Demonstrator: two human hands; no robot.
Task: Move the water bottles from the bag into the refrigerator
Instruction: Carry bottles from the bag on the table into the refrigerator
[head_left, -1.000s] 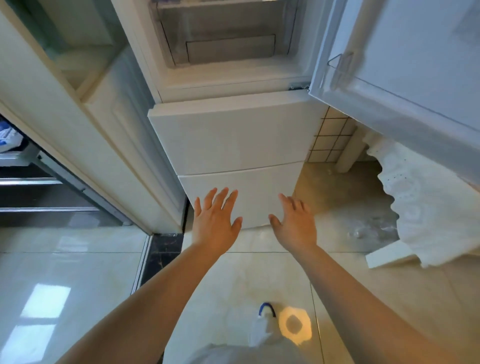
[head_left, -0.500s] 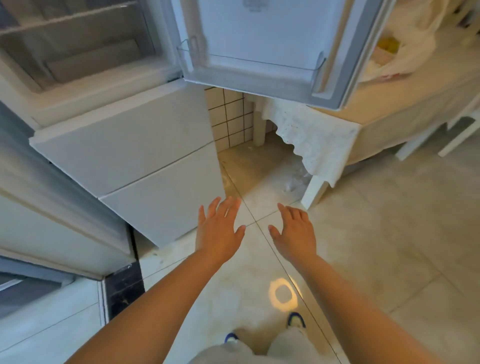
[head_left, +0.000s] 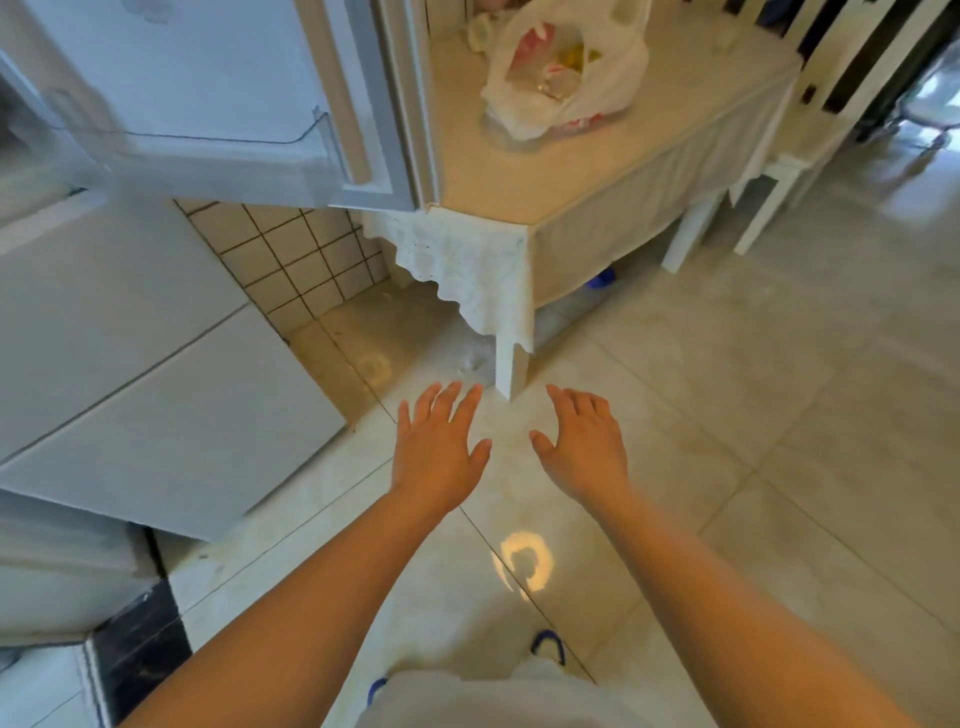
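A white plastic bag (head_left: 602, 67) lies on the table (head_left: 675, 150) at the upper right, with clear bottles and coloured packets showing through its open mouth. The white refrigerator (head_left: 135, 332) stands at the left, its upper door (head_left: 208, 88) swung open toward the table, an empty clear door shelf on it. My left hand (head_left: 439, 452) and my right hand (head_left: 584, 449) hover side by side over the floor, palms down, fingers spread, holding nothing. Both are well below and short of the bag.
The table has a lace-edged cloth (head_left: 467, 265) and a white leg (head_left: 511, 364) just beyond my fingertips. A white chair (head_left: 779, 171) stands at its right end. Tiled wall (head_left: 296, 260) fills the gap between refrigerator and table. Pale floor tiles (head_left: 779, 441) spread to the right.
The view has swung right, from the refrigerator front to the table and bag. Both hands keep the same spread, empty pose in front of me.
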